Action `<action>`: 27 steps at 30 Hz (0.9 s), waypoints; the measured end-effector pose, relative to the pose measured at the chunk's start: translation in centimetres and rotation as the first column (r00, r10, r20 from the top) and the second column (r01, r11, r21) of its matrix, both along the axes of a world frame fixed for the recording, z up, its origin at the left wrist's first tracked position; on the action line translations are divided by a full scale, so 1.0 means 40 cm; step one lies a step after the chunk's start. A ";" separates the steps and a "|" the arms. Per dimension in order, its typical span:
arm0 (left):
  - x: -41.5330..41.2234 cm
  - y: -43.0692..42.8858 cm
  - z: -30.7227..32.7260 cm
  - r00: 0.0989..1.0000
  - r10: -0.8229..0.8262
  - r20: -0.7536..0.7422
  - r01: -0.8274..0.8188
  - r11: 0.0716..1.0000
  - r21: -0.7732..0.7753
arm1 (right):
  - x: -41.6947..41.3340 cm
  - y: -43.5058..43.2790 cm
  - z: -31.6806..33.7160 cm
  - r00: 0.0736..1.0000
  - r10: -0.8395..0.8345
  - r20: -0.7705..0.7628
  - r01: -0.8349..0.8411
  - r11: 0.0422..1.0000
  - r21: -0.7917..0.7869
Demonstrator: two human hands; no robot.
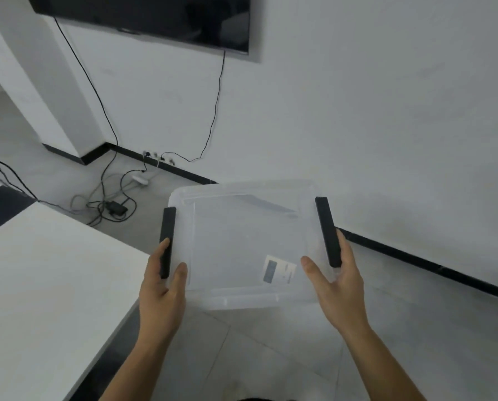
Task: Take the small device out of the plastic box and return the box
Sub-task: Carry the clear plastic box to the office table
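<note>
I stand in what looks like an office or meeting room: bare white walls [357,111] with a dark skirting strip [415,259], a wall-mounted black screen [155,15], a plain white table [45,279], a grey tiled floor [242,348], and loose cables [106,204] running to wall sockets [158,157].

A big black TV [143,18] hangs on the white wall [357,111]. Black wires [213,111] run down to plugs by the floor. A white table [39,285] stands on the left. More wires [109,204] lie tangled on the grey floor [242,357].
</note>
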State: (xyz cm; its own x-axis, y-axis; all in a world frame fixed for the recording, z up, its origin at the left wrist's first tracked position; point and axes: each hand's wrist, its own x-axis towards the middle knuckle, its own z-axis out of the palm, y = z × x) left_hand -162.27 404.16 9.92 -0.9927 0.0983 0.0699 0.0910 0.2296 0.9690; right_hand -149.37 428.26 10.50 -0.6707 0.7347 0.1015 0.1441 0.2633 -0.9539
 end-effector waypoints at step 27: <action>-1.165 -0.062 -0.084 0.410 0.905 0.116 -0.905 0.420 -0.073 | -1.907 -0.111 -0.099 0.413 0.904 0.105 -0.905 0.421 -0.063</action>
